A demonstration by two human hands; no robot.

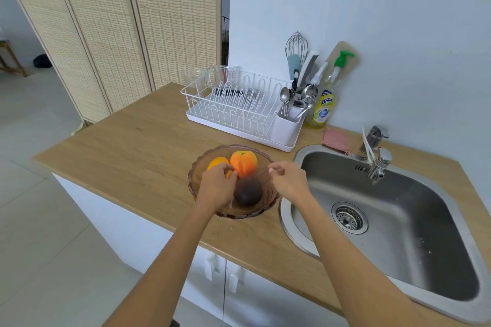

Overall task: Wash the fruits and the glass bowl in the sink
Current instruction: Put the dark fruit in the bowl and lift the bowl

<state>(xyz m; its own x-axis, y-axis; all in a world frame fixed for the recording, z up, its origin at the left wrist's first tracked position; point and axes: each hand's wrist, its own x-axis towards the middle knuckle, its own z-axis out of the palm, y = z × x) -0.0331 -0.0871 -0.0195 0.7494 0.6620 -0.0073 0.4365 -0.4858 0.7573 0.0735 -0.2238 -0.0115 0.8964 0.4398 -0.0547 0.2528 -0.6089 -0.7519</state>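
Glass bowl [261, 211], brown-tinted with a scalloped rim, sits on the wooden counter [127, 151] just left of the sink [398, 223], its right edge close to the sink's rim. Three fruits inside: a peach [244, 163] at the back, an orange [216, 162] to its left, a dark round fruit [248, 192] at the front.

Left hand [218, 184] is over the bowl's left half, fingers curled down onto the orange and partly covering it; a firm grasp cannot be told. Right hand [288, 180] is at the bowl's right rim, fingers bent with thumb and forefinger tips drawn close; whether they pinch the rim or hold nothing cannot be told.

Sink is steel, with a drain strainer [349, 218] in the basin. Tap [376, 156] stands at its back edge, a pink cloth [336, 139] just left of it. Behind the bowl, a white dish rack [239, 109] with a cutlery holder [288, 127] of spoons. Yellow soap bottle [322, 109] is beside the rack, against the wall.
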